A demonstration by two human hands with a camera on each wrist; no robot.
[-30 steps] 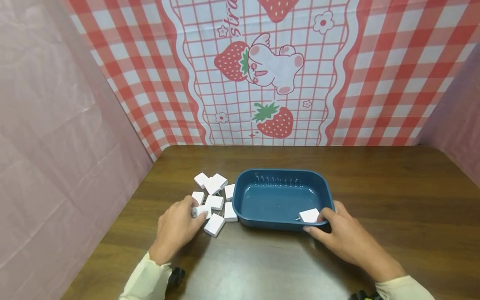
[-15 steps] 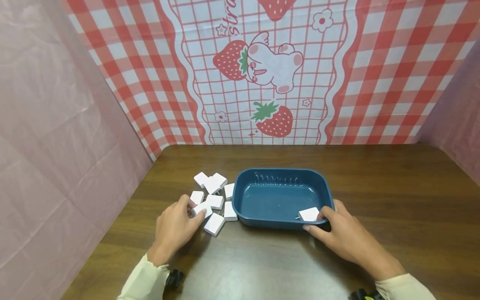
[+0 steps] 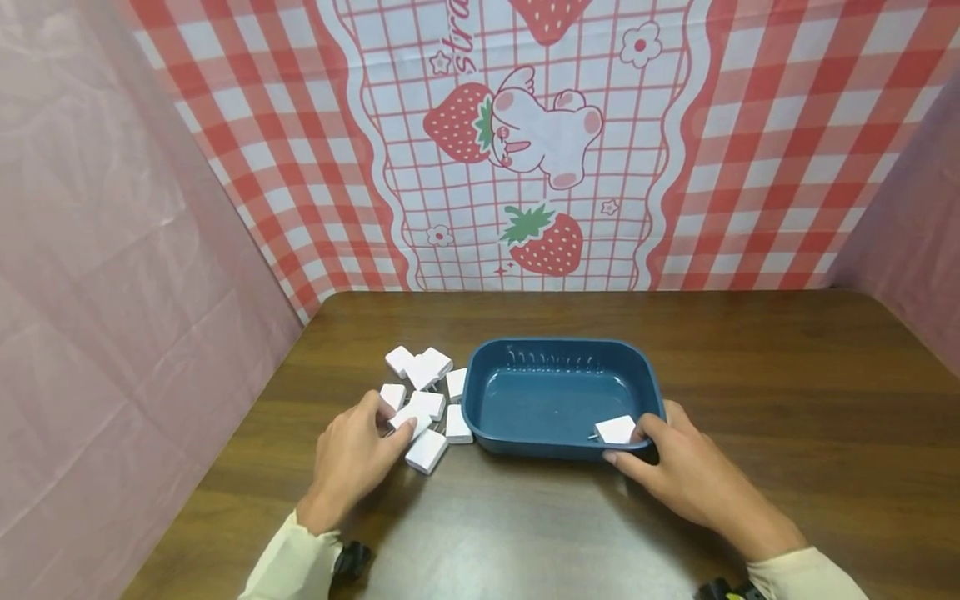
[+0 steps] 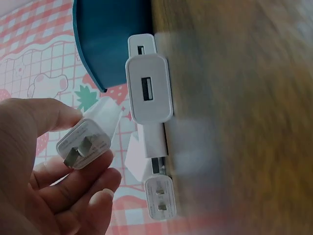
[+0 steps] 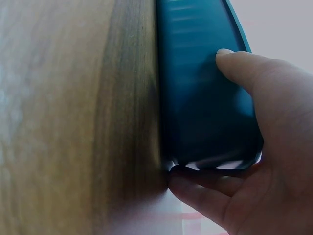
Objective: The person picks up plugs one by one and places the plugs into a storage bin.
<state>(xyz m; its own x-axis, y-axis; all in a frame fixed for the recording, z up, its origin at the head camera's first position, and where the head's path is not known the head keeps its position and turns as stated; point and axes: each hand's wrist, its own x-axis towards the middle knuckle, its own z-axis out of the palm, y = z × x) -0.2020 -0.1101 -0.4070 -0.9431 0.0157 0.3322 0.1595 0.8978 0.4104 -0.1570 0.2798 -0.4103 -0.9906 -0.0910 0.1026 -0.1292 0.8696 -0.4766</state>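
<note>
My left hand (image 3: 351, 462) pinches a white USB charger (image 4: 100, 125) between thumb and fingers. In the left wrist view its two flat prongs point toward the camera, and it is held clear of the other chargers. Several more white chargers (image 3: 426, 451) lie in a loose cluster on the table, just left of the blue plastic bin (image 3: 555, 450). My right hand (image 3: 693, 475) grips the bin's near right corner, thumb against the outer front wall and fingers over the rim and round the side. One charger (image 3: 615, 430) lies inside, beside those fingers.
The wooden table (image 3: 787, 400) runs back to a red-checked strawberry cloth (image 3: 547, 242). A pink cloth (image 3: 135, 292) hangs along the left side. Two chargers stand close against the bin's left wall, such as the nearer charger (image 3: 459, 425).
The pinched charger has tilted and come up slightly to the right within my left hand's fingers. My right hand keeps its grip on the bin, which stays in place.
</note>
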